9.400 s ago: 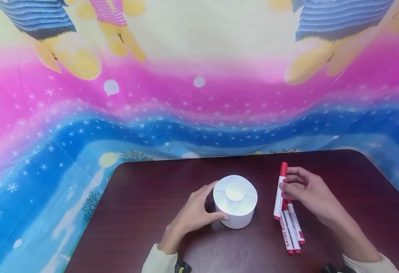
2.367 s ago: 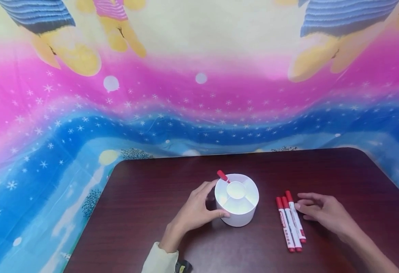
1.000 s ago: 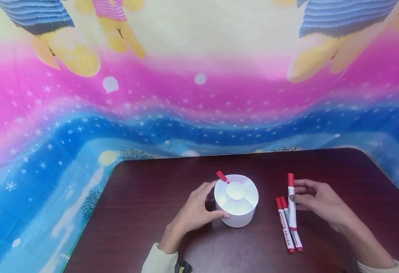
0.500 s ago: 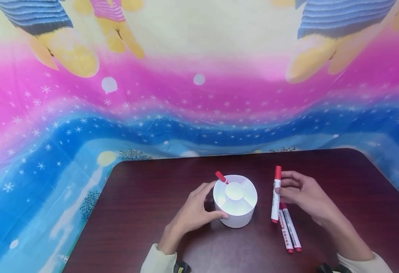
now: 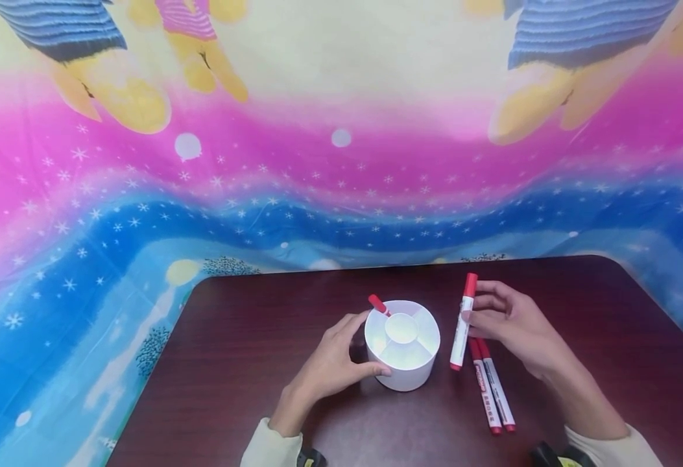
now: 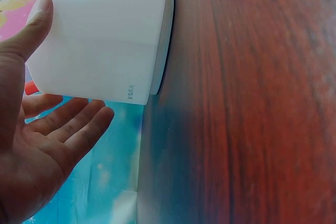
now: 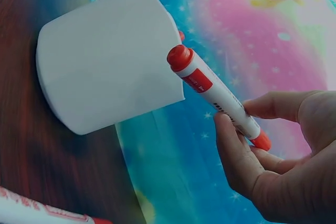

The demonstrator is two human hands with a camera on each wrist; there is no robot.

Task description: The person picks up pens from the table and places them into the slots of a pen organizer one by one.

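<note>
A round white pen holder [image 5: 407, 377] with compartments round a central cup stands on the table. My left hand [image 5: 334, 363] holds its left side, thumb in front and fingers behind; the left wrist view shows the thumb [image 6: 39, 24] against the wall. One red-capped marker [image 5: 379, 303] leans in the holder's back left compartment. To the right of the holder, my right hand [image 5: 510, 324] pinches another red-capped marker [image 7: 220, 95] between thumb and fingers, cap up and tilted, apart from the rim. Below that hand, two more red-capped markers [image 5: 495, 395] lie side by side on the table.
The dark reddish-brown table [image 5: 248, 337] has rounded far corners. Directly behind its far edge hangs a colourful printed cloth [image 5: 294, 162]. Part of a lying marker [image 7: 42, 208] shows at the bottom of the right wrist view.
Since 9.4 seconds ago, one marker has come to stand in the holder. The right hand has picked up another from the table and carried it left towards the holder. The left hand keeps its place.
</note>
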